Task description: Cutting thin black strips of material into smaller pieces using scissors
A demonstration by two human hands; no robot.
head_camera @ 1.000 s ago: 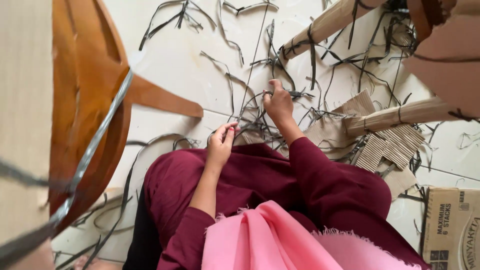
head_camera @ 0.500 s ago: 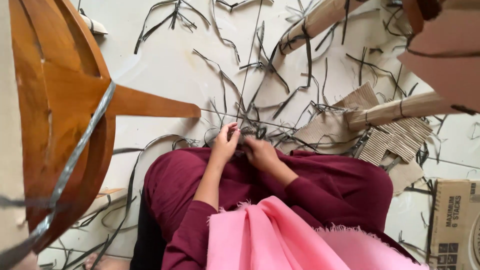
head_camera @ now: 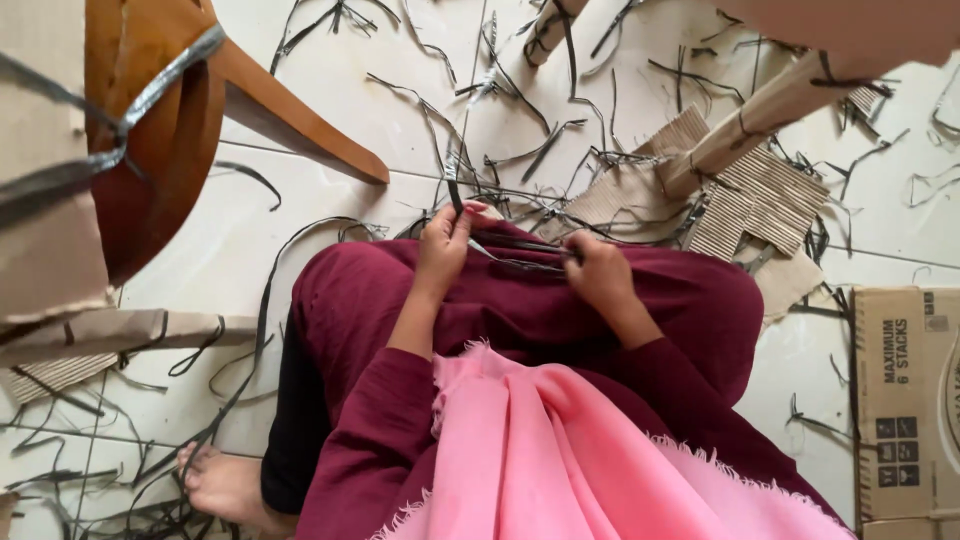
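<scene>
I sit on a tiled floor with my knees drawn up under a maroon garment [head_camera: 520, 310], and a pink scarf [head_camera: 570, 450] hangs in front of me. My left hand [head_camera: 445, 240] pinches a thin dark strip [head_camera: 452, 170] that rises up and away across the tiles. My right hand [head_camera: 598, 272] grips a bundle of thin dark strips [head_camera: 520, 252] lying across my knee, stretched between both hands. The two hands are close together above my lap.
Many loose dark strips [head_camera: 560, 130] litter the white tiles. A wooden chair [head_camera: 170, 130] with a grey strap stands at the left. Wooden legs [head_camera: 760, 110] and corrugated cardboard pieces [head_camera: 750, 200] lie at the upper right. A cardboard box [head_camera: 905, 400] sits at the right edge. My bare foot [head_camera: 225, 485] shows at the lower left.
My right hand has pulled back from the floor strips to my knee beside the left hand. It now holds a bundle of strips stretched between both hands.
</scene>
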